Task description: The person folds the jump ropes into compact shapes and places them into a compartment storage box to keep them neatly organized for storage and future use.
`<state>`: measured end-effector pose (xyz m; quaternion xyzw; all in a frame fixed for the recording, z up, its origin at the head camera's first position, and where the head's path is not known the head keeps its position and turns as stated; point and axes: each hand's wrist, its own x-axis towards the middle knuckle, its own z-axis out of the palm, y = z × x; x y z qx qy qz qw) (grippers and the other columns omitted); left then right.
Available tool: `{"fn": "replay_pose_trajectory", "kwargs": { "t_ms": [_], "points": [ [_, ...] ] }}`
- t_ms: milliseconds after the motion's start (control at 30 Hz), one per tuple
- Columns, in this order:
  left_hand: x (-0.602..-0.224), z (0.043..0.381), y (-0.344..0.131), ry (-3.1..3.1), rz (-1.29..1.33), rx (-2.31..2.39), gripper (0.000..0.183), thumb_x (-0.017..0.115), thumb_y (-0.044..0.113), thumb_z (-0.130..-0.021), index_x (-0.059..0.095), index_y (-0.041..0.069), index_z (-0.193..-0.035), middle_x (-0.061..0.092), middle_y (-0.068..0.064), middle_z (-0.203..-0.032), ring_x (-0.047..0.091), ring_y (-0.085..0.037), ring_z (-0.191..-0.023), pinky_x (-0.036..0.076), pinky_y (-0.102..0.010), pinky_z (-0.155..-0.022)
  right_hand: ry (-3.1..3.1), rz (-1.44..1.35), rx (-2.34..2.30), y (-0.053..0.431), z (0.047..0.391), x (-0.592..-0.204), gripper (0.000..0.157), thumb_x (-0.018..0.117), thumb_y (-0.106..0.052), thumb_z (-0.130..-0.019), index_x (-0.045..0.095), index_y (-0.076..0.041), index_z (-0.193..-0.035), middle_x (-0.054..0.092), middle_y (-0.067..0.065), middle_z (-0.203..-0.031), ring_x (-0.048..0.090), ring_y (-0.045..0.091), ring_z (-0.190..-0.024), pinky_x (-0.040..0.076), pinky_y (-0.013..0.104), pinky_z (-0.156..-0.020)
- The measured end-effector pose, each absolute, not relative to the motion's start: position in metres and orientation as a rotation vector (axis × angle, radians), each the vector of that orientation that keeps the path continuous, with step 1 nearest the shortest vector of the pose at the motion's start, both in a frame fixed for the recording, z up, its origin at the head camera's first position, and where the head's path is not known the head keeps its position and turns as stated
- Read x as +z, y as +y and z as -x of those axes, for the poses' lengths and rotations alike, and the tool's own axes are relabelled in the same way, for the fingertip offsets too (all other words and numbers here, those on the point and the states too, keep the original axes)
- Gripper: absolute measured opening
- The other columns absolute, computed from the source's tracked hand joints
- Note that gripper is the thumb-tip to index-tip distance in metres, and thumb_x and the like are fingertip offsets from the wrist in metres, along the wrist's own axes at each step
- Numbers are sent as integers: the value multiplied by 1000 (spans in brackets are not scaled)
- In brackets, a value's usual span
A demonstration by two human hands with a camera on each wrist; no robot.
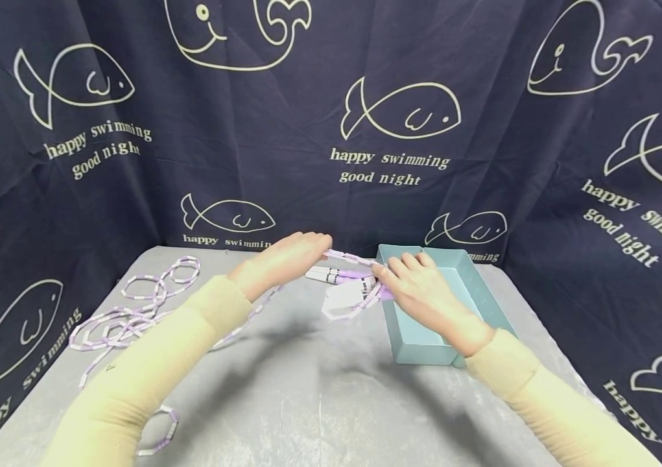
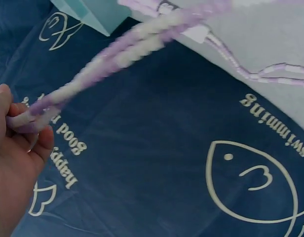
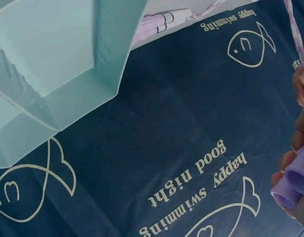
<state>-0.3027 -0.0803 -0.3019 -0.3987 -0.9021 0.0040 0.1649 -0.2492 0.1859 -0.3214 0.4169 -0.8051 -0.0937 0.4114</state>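
The left hand (image 1: 292, 256) has its fingers curled round a doubled stretch of purple-and-white beaded rope (image 2: 117, 54), held above the table (image 1: 331, 395) and running across to the right hand (image 1: 424, 295). The right hand's fingers grasp purple handles (image 3: 287, 193), only their hollow ends showing at the edge of the right wrist view, most of that hand cut off. Other handles (image 3: 154, 24) lie beside the teal tray (image 1: 424, 352), partly behind its wall; the head view overlaps both sets confusingly. Leftward, the left sleeve (image 1: 173, 350) covers part of the loose beaded coils (image 1: 132, 318).
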Motion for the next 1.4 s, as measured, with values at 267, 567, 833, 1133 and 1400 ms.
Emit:
{"fn": "replay_pose_trajectory", "kwargs": {
  "t_ms": [267,567,833,1133,1400],
  "points": [
    [-323,303,-94,-2700,1088,-102,5,49,16,-97,50,13,-93,55,0,-84,53,-19,-82,42,-35,-78,-2062,-1014,-174,192,251,-324,16,47,-8,-89,54,-6,-103,51,6,-81,48,27,-70,35,38,-68],
    [-354,294,-108,-2672,1076,-216,9,57,17,-93,49,13,-89,52,3,-77,53,-18,-73,45,-35,-72,-2055,-980,-116,198,253,-322,14,55,-8,-85,51,-3,-98,55,6,-84,48,27,-71,34,39,-66],
    [-380,283,-111,-2708,1067,-193,12,57,19,-93,47,16,-87,53,6,-77,56,-18,-76,44,-36,-74,-2097,-886,-106,201,258,-322,20,57,-5,-81,51,-3,-100,59,9,-86,51,29,-71,36,40,-64],
    [-393,254,-102,-2749,1142,-131,9,53,17,-95,46,17,-89,46,8,-74,45,-10,-73,37,-28,-73,-2090,-796,-63,198,264,-325,12,46,-4,-88,52,-1,-98,53,10,-80,48,31,-64,31,39,-59],
    [-382,223,-88,-2653,1233,14,7,56,22,-92,50,18,-92,55,9,-79,55,-11,-78,37,-26,-73,-2091,-708,-133,194,271,-332,18,35,-8,-93,51,-1,-97,51,12,-76,48,35,-64,31,41,-57]
  ]
}}
